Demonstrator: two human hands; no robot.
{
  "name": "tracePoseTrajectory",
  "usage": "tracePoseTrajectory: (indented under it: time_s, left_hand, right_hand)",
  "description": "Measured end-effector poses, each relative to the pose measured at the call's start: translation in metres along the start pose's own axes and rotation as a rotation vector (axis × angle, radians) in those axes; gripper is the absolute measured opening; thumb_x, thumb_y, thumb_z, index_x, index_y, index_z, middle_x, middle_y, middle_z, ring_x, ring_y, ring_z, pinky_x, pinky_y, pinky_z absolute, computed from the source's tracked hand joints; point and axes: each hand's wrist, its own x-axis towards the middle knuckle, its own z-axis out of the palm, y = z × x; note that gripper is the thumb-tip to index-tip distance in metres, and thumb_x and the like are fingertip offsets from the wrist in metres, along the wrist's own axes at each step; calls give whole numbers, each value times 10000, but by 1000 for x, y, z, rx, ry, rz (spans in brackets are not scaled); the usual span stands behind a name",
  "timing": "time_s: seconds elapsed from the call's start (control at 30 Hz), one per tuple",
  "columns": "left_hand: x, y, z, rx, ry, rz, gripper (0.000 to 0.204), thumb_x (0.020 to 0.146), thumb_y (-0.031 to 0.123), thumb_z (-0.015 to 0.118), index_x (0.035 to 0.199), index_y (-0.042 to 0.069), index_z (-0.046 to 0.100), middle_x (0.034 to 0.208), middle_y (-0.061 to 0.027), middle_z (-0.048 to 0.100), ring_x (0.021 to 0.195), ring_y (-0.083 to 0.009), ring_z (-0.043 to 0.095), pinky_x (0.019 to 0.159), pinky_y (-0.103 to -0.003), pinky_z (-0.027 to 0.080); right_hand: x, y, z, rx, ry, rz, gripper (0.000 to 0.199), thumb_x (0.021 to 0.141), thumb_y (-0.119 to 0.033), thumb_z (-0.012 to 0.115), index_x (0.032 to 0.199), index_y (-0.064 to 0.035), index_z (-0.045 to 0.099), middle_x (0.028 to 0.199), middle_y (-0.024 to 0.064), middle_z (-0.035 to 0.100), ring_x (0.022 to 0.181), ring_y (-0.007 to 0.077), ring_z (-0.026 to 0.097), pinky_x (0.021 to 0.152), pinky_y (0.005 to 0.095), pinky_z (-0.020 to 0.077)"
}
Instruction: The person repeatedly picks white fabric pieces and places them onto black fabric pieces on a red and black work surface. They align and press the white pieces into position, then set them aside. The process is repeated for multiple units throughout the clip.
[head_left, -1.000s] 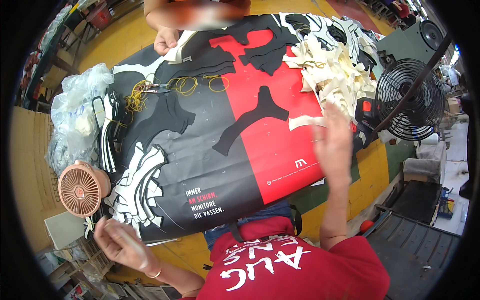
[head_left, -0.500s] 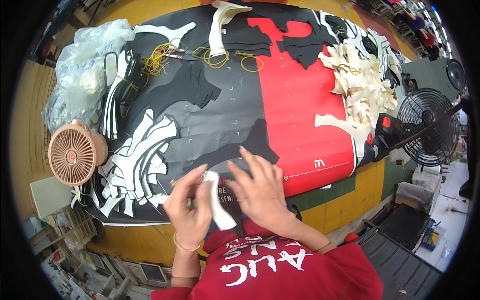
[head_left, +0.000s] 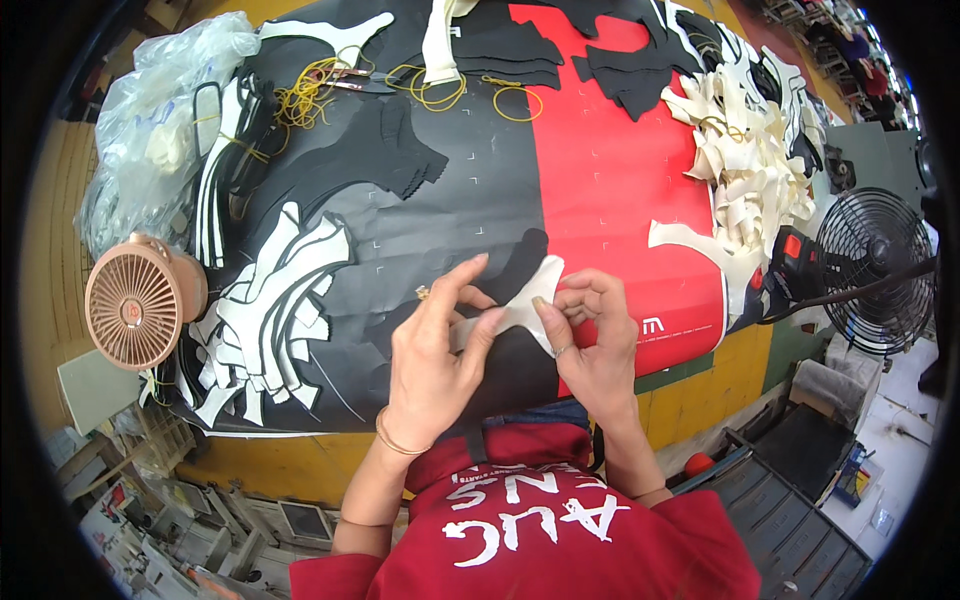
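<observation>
Two hands, the left hand (head_left: 432, 352) and the right hand (head_left: 592, 335), are closed in a pinch on one white piece (head_left: 520, 305), held just above the mat (head_left: 620, 190), and its edges should be kept flat and aligned.

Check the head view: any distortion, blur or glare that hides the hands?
Head view: strong fisheye bending with a black rim; table edge curves. Both hands, left and right, and the white piece are sharp. Lighting even, no glare.
</observation>
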Motion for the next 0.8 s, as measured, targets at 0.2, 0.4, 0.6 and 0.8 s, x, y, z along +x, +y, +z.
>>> tracePoseTrajectory:
  time_s: [0.2, 0.4, 0.6, 0.8]
  left_hand:
    - [16, -10, -2, 188, -1, 169, 163, 903, -11, 671, 1059, 35, 675, 872, -128, 669, 727, -312, 657, 639, -393, 507]
    - [21, -15, -2, 208, -49, 173, 147, 908, -23, 662, 1043, 29, 692, 874, -128, 653, 727, -321, 642, 644, -401, 503]
    - [23, -16, -1, 202, -65, 129, 152, 918, -14, 661, 1059, 25, 703, 873, -123, 649, 709, -312, 629, 635, -386, 497]
    - [24, -15, 0, 183, -62, 79, 147, 917, -19, 657, 1052, 15, 703, 861, -130, 640, 686, -309, 616, 637, -376, 493]
  right_hand:
    - [11, 9, 2, -193, 2, 33, 113, 891, -36, 755, 966, 16, 688, 758, 62, 665, 609, 103, 592, 554, 272, 472]
    - [15, 11, 4, -264, -6, 47, 157, 879, -56, 766, 1029, -14, 755, 734, 69, 650, 566, 117, 566, 517, 282, 445]
    - [16, 11, 3, -262, -10, 43, 183, 888, -69, 758, 1066, -25, 767, 737, 74, 654, 569, 128, 585, 509, 280, 445]
    - [17, 11, 4, -294, -13, 37, 190, 894, -71, 750, 1080, -38, 773, 762, 79, 676, 586, 141, 612, 507, 279, 453]
